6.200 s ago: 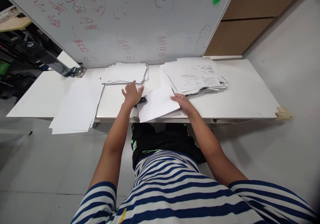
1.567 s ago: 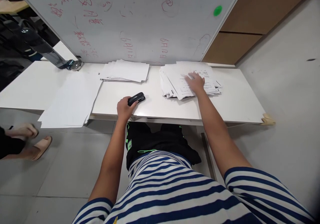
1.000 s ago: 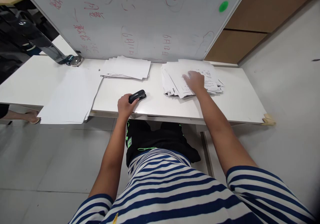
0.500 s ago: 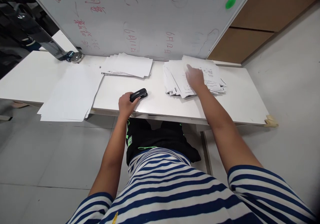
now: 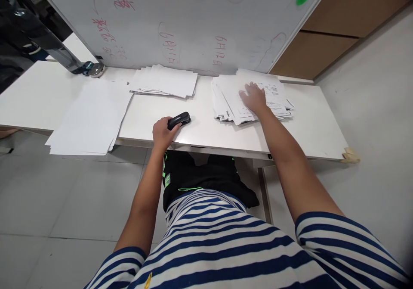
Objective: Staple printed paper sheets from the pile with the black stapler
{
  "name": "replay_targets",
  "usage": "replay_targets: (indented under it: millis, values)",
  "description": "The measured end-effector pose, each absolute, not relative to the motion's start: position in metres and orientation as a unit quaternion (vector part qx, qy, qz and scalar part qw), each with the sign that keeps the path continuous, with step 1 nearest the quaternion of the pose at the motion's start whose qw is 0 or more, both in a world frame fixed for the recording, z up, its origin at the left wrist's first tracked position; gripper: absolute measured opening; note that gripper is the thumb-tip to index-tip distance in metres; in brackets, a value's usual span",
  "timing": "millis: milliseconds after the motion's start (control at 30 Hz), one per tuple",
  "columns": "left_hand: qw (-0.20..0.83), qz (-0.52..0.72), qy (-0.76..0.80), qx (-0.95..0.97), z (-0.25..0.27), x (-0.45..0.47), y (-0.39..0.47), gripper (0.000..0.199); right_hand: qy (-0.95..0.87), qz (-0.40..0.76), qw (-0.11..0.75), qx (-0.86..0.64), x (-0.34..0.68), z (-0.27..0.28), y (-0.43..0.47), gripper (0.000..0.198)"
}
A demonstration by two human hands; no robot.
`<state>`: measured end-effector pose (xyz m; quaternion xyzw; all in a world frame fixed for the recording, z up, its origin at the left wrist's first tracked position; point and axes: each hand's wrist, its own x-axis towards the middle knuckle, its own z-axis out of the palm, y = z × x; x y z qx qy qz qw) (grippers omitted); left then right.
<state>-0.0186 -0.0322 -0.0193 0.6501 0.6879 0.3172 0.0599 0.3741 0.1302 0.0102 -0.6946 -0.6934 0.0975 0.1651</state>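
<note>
A black stapler (image 5: 179, 120) is held in my left hand (image 5: 164, 132), close to the front edge of the white table. My fingers and thumb close around its near end, while its far end points right. My right hand (image 5: 254, 98) lies with its fingers spread on the right-hand stack of papers (image 5: 230, 104). Print shows on some of those sheets, and their edges are uneven. Between the hands and further back sits a smaller stack of white sheets (image 5: 167, 81).
To the left, a larger pile of blank paper (image 5: 92, 116) overhangs the table's front edge. A whiteboard (image 5: 193, 26) with red writing rises behind the table (image 5: 203, 108). A clear bottle-like object (image 5: 48, 39) leans at the back left. A wall stands on the right.
My right hand has shifted slightly to the right on the printed papers, and its fingers are now more spread. My left hand still holds the stapler in the same place.
</note>
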Motion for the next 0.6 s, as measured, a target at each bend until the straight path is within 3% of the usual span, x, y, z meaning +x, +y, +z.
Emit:
replay_targets:
  millis: [400, 600]
  values:
    - [0.073, 0.326, 0.687, 0.645, -0.0187, -0.0184, -0.0321, 0.040, -0.699, 0.067, 0.181, -0.688, 0.3730, 0.0068, 0.1273, 0.063]
    - [0.059, 0.336, 0.680, 0.649, -0.0208, -0.0197, -0.0322, 0.040, -0.675, 0.097, 0.269, -0.680, 0.3750, 0.0076, 0.1239, 0.062]
